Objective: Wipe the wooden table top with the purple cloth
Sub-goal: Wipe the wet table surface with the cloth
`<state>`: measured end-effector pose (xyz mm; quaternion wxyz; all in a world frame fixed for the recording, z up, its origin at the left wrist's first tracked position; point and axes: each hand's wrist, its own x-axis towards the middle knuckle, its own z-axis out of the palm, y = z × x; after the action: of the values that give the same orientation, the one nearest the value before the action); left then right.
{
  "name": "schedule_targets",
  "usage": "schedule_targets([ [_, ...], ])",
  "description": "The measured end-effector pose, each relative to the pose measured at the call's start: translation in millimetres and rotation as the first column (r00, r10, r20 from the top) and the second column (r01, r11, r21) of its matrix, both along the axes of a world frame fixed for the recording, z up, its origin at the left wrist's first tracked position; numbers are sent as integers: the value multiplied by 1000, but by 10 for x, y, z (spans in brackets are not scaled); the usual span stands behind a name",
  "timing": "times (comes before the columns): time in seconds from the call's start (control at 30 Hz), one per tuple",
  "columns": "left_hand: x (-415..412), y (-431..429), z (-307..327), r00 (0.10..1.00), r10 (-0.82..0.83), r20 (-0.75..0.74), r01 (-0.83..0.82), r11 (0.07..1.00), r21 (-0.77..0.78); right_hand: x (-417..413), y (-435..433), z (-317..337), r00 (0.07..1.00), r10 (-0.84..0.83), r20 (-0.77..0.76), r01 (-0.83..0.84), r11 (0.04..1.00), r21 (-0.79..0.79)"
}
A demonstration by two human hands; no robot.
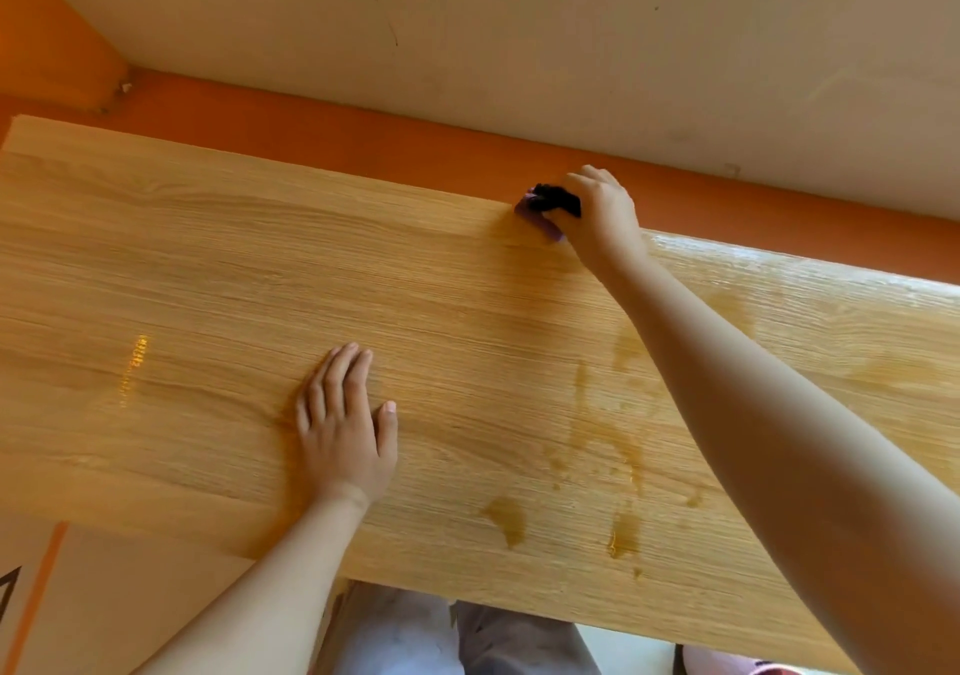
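Note:
The wooden table top [208,269] fills most of the head view, pale oak grain with wet streaks and small puddles on its right half. My right hand [605,211] reaches to the far edge and is closed on the purple cloth [540,214], which is bunched, dark on top and purple below, pressed against the wood. My left hand [345,427] lies flat on the table near the middle, fingers spread slightly, holding nothing.
An orange wall band [363,139] and a pale wall run right behind the table's far edge. A cardboard box [78,596] sits below the near left edge. My legs [415,633] show under the near edge.

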<state>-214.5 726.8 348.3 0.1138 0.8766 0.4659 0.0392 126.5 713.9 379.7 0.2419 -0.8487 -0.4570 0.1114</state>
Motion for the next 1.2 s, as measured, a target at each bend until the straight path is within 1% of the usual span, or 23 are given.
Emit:
schedule_targets([
  [0.1,2,3,-8,1000,-4,19,4,1000,13,-188,-215,50,997,65,-51,-67,997,-29],
  [0.2,10,6,-8,999,-1,39,1,1000,13,-474,-499,104,990,90,-105,-93,995,-26],
  [0.4,-2,10,-37,995,-18,100,16,1000,23,-1187,-1092,151,981,129,-142,-139,988,-67],
  [0.6,-21,6,-40,991,-34,129,35,999,-8,-1842,-1498,217,971,123,-204,-143,986,-87],
  [0.83,-60,26,-86,985,-67,157,71,997,-22,-2413,-1858,114,974,86,-210,-114,986,-124],
  [1.03,-96,16,-67,985,-78,152,88,995,-57,-2844,-2090,110,982,65,-176,-90,987,-137],
  [1.2,-90,19,-57,983,-86,159,96,994,-60,-3117,-2302,141,978,31,-206,-64,986,-152],
])
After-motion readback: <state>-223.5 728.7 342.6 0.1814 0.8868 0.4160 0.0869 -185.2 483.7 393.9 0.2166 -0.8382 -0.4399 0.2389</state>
